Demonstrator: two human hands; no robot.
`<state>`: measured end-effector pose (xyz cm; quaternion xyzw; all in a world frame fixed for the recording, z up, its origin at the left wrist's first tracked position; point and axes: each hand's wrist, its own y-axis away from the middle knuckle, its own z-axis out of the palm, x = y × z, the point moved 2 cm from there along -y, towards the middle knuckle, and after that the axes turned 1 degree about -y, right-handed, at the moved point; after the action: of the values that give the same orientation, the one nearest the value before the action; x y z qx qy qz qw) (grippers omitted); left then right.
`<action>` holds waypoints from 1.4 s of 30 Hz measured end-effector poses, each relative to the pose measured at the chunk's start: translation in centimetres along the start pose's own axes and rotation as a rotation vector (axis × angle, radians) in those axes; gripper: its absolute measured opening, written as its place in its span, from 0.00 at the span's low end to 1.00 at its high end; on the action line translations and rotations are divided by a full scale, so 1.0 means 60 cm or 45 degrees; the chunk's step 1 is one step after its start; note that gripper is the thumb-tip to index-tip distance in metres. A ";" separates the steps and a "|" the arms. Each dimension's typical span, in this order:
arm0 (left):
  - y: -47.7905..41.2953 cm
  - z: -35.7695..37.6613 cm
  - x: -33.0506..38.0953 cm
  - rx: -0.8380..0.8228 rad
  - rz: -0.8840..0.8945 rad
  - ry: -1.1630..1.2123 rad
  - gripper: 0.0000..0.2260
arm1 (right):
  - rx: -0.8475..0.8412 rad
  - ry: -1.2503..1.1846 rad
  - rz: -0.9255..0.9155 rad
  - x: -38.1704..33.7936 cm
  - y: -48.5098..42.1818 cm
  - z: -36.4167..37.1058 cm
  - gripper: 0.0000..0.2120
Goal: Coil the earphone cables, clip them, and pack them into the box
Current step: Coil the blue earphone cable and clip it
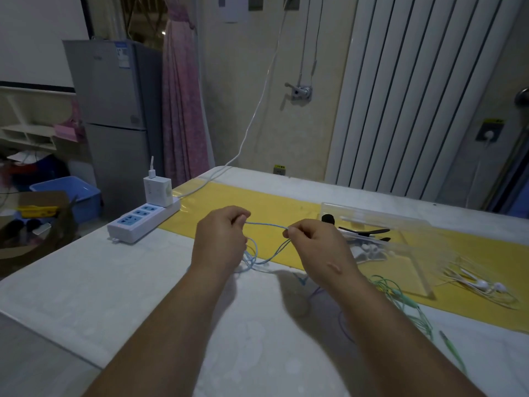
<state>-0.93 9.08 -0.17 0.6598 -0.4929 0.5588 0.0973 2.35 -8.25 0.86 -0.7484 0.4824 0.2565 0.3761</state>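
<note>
Blue earphone cable [266, 225], light and limp, stretches between left hand [221, 233] and right hand [313, 242], each pinching it; slack droops below, best gathered near the pinches.

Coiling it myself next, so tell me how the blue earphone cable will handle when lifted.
Probably floppy: the blue cable sags in loose loops below the left hand and right hand. Likely light, since fingertip pinches hold it.

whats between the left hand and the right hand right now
In the head view, a short stretch of the blue earphone cable runs between the left hand and the right hand, both pinching it, above the yellow mat.
</note>
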 end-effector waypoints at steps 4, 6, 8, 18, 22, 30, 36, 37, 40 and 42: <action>0.003 0.006 -0.006 -0.154 -0.114 -0.003 0.09 | -0.008 0.089 -0.050 0.002 0.000 0.007 0.09; 0.004 0.005 -0.003 -0.181 -0.102 0.032 0.06 | -0.006 0.113 -0.073 0.001 0.001 0.005 0.09; 0.007 0.004 0.001 -0.204 -0.083 0.075 0.05 | 0.000 0.129 -0.088 0.001 0.003 0.005 0.10; -0.009 -0.008 -0.010 0.056 -0.191 0.122 0.05 | 0.036 0.116 -0.020 0.004 0.000 -0.002 0.09; -0.012 -0.013 -0.013 0.183 -0.123 -0.008 0.06 | 0.037 0.159 -0.010 0.000 0.001 0.001 0.12; -0.002 -0.005 -0.004 -0.059 0.081 -0.649 0.14 | 0.010 0.033 -0.086 -0.011 0.006 0.004 0.11; 0.008 0.005 0.008 -0.316 0.268 -0.625 0.22 | -0.038 0.034 -0.104 -0.018 0.010 0.004 0.13; 0.011 0.008 0.010 -0.373 0.306 -0.627 0.25 | -0.047 0.041 -0.102 -0.019 0.011 0.005 0.13; 0.014 0.015 0.011 -0.505 0.410 -0.595 0.29 | -0.068 -0.001 -0.133 -0.020 0.012 0.005 0.11; 0.012 0.020 0.006 -0.558 0.431 -0.578 0.24 | -0.079 -0.093 -0.157 -0.024 0.014 0.007 0.09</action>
<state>-0.73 7.71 -0.62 0.6396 -0.7124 0.2872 0.0306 1.01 -7.37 1.43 -0.7781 0.4131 0.2747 0.3852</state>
